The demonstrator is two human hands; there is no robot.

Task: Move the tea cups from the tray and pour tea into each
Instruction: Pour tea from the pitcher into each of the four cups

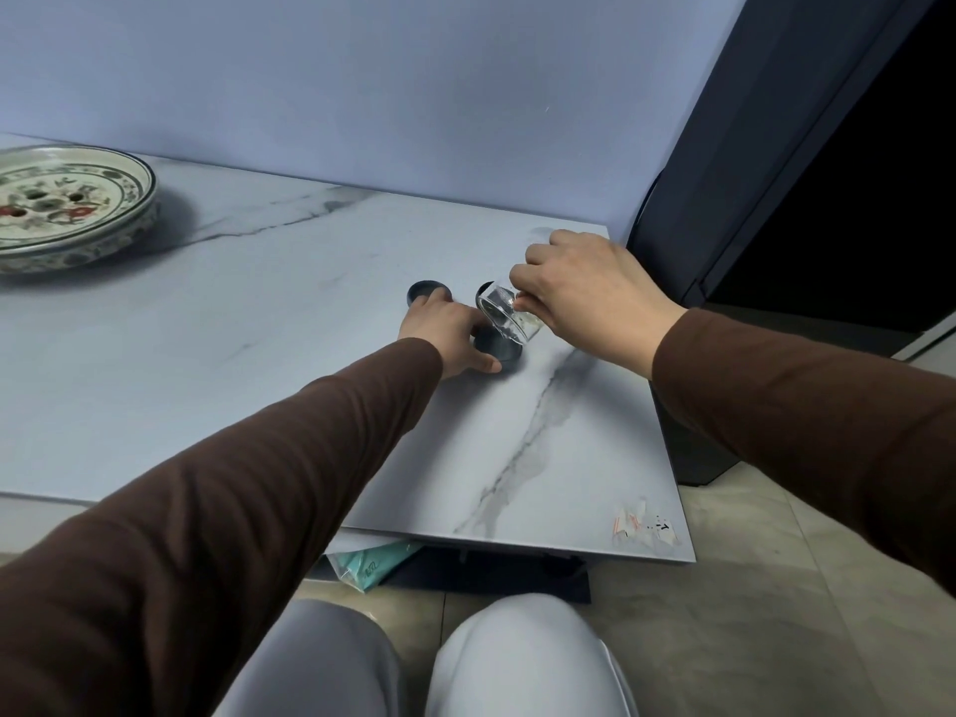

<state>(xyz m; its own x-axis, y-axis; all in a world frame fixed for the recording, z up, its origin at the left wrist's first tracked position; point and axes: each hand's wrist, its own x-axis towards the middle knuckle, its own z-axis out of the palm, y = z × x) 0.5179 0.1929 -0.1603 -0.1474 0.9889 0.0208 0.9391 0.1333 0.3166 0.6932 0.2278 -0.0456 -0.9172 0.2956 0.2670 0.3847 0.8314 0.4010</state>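
A clear glass pitcher [504, 315] is tipped to the left in my right hand [589, 292], its mouth over a dark tea cup [497, 347] on the marble table [258, 323]. My left hand [450, 333] rests beside that cup, thumb and fingers touching its left side. A second dark cup [427, 291] stands just beyond my left fingers. A third dark cup [485, 288] is mostly hidden behind the pitcher. The round painted ceramic tray [72, 209] sits at the far left with nothing on it.
The table's right edge and near corner lie close to the cups. A dark cabinet [776, 173] stands at the right. A teal packet [372, 561] sticks out under the table top. My knees are below the front edge.
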